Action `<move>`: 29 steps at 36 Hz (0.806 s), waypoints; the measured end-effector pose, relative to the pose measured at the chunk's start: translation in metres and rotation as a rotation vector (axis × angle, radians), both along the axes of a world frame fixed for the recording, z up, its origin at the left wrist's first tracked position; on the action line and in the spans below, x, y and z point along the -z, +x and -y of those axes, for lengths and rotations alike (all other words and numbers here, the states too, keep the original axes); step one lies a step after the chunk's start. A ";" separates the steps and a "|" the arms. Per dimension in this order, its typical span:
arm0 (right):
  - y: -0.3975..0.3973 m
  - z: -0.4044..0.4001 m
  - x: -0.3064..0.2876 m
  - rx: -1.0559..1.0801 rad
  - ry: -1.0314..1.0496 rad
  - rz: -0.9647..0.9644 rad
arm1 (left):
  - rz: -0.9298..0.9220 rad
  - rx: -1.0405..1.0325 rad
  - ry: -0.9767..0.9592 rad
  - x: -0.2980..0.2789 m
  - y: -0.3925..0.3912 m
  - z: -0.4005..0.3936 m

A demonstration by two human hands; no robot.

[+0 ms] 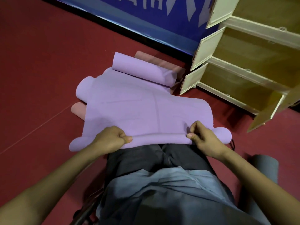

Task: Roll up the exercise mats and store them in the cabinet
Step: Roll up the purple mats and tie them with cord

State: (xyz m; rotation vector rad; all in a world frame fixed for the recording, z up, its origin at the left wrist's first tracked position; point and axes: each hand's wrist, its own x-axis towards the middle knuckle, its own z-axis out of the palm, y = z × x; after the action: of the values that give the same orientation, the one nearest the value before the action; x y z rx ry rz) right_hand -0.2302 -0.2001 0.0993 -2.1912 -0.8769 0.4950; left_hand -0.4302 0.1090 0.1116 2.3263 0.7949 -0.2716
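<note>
- The person is wearing a light blue-grey, loosely creased cloth shirt (170,181).
- They are wearing dark grey trousers (146,158), wrinkled at the knees.
- Both forearms are showing bare, with no sleeves reaching them.

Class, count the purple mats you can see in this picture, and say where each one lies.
2. One purple mat lies spread on the floor, its near edge pinched by both hands. A second, partly rolled purple mat lies beyond it, near the cabinet. Others may be hidden underneath.

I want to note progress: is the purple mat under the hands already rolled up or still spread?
Mostly spread: the purple mat lies flat; only its near edge is curled where both hands pinch it.
</note>
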 end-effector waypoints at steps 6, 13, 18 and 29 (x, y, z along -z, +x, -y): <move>0.018 -0.007 -0.002 -0.033 -0.064 0.171 | 0.036 -0.082 0.062 0.002 0.008 -0.008; 0.018 -0.003 0.000 -0.008 -0.062 0.555 | 0.176 0.027 0.331 -0.003 0.010 0.007; -0.007 0.002 -0.009 0.026 -0.125 0.678 | 0.161 0.183 0.539 -0.006 0.007 0.021; -0.013 0.008 -0.009 -0.025 -0.269 0.733 | 0.236 0.431 0.814 -0.003 -0.011 0.029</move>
State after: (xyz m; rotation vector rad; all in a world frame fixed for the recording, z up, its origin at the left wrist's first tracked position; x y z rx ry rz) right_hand -0.2437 -0.2079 0.1087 -2.6561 -1.2656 -0.2289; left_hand -0.4417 0.0800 0.1143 3.2099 0.2871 0.1926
